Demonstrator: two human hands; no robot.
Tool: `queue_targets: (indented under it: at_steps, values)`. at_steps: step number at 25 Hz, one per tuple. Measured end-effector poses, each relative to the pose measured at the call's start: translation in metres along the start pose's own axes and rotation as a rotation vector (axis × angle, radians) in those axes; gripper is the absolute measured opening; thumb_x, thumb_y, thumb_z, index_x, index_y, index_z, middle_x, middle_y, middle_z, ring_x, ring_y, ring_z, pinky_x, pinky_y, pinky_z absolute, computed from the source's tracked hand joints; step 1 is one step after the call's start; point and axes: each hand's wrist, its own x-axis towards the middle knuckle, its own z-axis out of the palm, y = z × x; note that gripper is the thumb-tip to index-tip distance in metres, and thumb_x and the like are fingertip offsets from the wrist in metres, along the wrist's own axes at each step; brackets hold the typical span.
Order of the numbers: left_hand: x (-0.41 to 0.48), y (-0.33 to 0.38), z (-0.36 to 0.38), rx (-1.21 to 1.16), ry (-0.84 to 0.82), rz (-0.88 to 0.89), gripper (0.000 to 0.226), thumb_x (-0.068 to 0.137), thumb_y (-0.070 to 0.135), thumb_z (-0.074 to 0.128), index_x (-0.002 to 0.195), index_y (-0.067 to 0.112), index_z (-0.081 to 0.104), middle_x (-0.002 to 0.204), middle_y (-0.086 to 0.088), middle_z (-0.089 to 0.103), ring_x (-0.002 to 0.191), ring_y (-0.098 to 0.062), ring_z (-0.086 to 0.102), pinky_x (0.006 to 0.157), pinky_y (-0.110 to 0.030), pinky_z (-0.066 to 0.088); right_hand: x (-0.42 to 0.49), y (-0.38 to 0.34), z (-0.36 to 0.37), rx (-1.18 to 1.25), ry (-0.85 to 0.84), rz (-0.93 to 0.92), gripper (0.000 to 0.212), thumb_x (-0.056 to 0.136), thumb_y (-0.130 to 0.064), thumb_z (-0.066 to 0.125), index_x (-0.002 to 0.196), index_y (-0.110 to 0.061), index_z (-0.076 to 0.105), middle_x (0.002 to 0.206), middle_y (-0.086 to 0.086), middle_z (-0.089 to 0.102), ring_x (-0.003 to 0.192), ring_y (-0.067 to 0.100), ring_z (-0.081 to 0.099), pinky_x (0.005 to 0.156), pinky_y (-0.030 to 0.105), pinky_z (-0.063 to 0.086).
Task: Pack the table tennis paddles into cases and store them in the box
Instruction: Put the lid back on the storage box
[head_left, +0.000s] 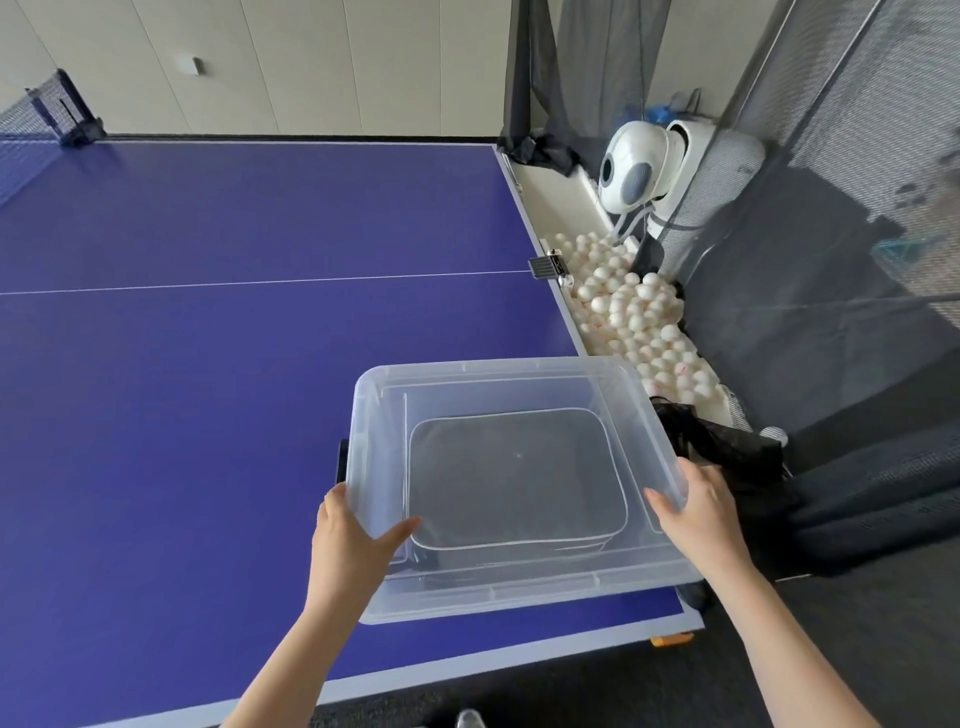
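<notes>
The clear plastic box (519, 587) is at the near right corner of the blue counter (208, 364); whether it rests there or is lifted slightly cannot be told. Through its cloudy plastic shows a dark, flat case (514, 478) with pale piping round its edge, seemingly stacked on more beneath, though how many is blurred and what they contain is hidden. The left hand (353, 540) grips the box's left side, thumb lying across the top, fingers tucked out of sight under the rim. The right hand (701, 514) holds the right side likewise, thumb on top and fingers hidden beyond the edge. A small black part (343, 460) peeks out behind the box's left wall, too covered to identify. Beyond the counter's right edge a trough holds a heap of white balls (634, 312), beside a white ball machine (639, 166) partly veiled by dark netting (831, 312). The table net (47, 114) is cut off at far left.
</notes>
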Motion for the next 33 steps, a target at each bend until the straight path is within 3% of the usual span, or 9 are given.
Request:
queue_targets:
  at_steps: [7, 11, 13, 16, 18, 21, 23, 26, 33]
  values:
    - [0.005, -0.014, 0.003, 0.024, 0.078, -0.007, 0.091, 0.071, 0.049, 0.077, 0.141, 0.010, 0.037, 0.147, -0.008, 0.033, 0.136, -0.031, 0.028, 0.110, -0.051, 0.029, 0.011, 0.011, 0.003, -0.017, 0.046, -0.011, 0.055, 0.083, -0.030, 0.070, 0.127, -0.001, 0.052, 0.127, 0.021, 0.052, 0.121, 0.035, 0.044, 0.098, 0.043, 0.040]
    - [0.030, -0.025, -0.004, -0.108, -0.010, -0.200, 0.110, 0.067, 0.052, 0.080, 0.151, 0.016, 0.018, 0.152, -0.007, 0.030, 0.138, -0.031, 0.030, 0.112, -0.052, 0.029, 0.038, 0.009, 0.000, 0.189, -0.113, 0.232, 0.083, 0.081, -0.049, 0.068, 0.143, -0.005, 0.034, 0.144, 0.017, 0.041, 0.133, 0.033, 0.037, 0.109, 0.044, 0.034]
    - [0.040, -0.027, -0.005, -0.268, -0.152, -0.302, 0.112, 0.066, 0.049, 0.083, 0.151, 0.018, 0.016, 0.143, -0.004, 0.043, 0.128, -0.028, 0.046, 0.106, -0.045, 0.039, 0.050, 0.007, 0.001, 0.303, -0.226, 0.351, 0.089, 0.080, -0.053, 0.068, 0.147, -0.009, 0.029, 0.149, 0.012, 0.037, 0.135, 0.030, 0.037, 0.108, 0.041, 0.033]
    - [0.040, -0.028, -0.005, -0.327, -0.161, -0.328, 0.089, 0.054, 0.051, 0.087, 0.128, 0.018, 0.049, 0.106, 0.003, 0.064, 0.096, -0.021, 0.064, 0.080, -0.036, 0.052, 0.057, 0.013, 0.005, 0.453, -0.268, 0.426, 0.080, 0.075, -0.050, 0.074, 0.137, -0.009, 0.046, 0.138, 0.008, 0.051, 0.127, 0.026, 0.047, 0.106, 0.040, 0.037]
    - [0.036, -0.024, -0.004, -0.234, -0.054, -0.252, 0.073, 0.055, 0.051, 0.087, 0.112, 0.021, 0.054, 0.096, 0.007, 0.063, 0.090, -0.018, 0.063, 0.068, -0.030, 0.049, 0.054, 0.015, 0.008, 0.467, -0.201, 0.375, 0.064, 0.073, -0.046, 0.077, 0.123, -0.009, 0.060, 0.123, 0.007, 0.063, 0.114, 0.024, 0.056, 0.099, 0.037, 0.043]
    - [0.029, -0.021, -0.001, -0.060, 0.098, -0.072, 0.072, 0.064, 0.046, 0.085, 0.120, 0.017, 0.052, 0.109, 0.002, 0.050, 0.091, -0.020, 0.054, 0.075, -0.029, 0.042, 0.048, 0.011, 0.008, 0.387, -0.033, 0.250, 0.047, 0.072, -0.042, 0.079, 0.104, -0.010, 0.067, 0.108, 0.007, 0.069, 0.095, 0.022, 0.060, 0.085, 0.031, 0.046]
    - [0.026, -0.018, 0.001, -0.021, 0.117, -0.004, 0.061, 0.067, 0.045, 0.083, 0.112, 0.014, 0.055, 0.108, -0.001, 0.046, 0.083, -0.018, 0.051, 0.073, -0.029, 0.040, 0.045, 0.008, 0.008, 0.312, 0.037, 0.189, 0.044, 0.073, -0.042, 0.078, 0.096, -0.007, 0.066, 0.105, 0.011, 0.069, 0.092, 0.026, 0.060, 0.082, 0.033, 0.047]
    - [0.025, -0.018, 0.001, -0.015, 0.115, 0.018, 0.060, 0.069, 0.043, 0.082, 0.112, 0.012, 0.054, 0.109, -0.001, 0.044, 0.084, -0.019, 0.051, 0.074, -0.029, 0.040, 0.044, 0.007, 0.010, 0.190, 0.056, 0.133, 0.057, 0.076, -0.045, 0.075, 0.109, 0.000, 0.064, 0.112, 0.016, 0.065, 0.106, 0.034, 0.058, 0.091, 0.040, 0.048]
    - [0.024, -0.017, 0.003, -0.007, 0.146, 0.079, 0.066, 0.073, 0.036, 0.081, 0.123, 0.006, 0.050, 0.112, -0.002, 0.045, 0.090, -0.019, 0.049, 0.080, -0.031, 0.042, 0.040, 0.004, 0.013, 0.068, 0.130, 0.049, 0.065, 0.079, -0.039, 0.073, 0.120, 0.009, 0.056, 0.117, 0.029, 0.056, 0.115, 0.042, 0.049, 0.097, 0.043, 0.040]
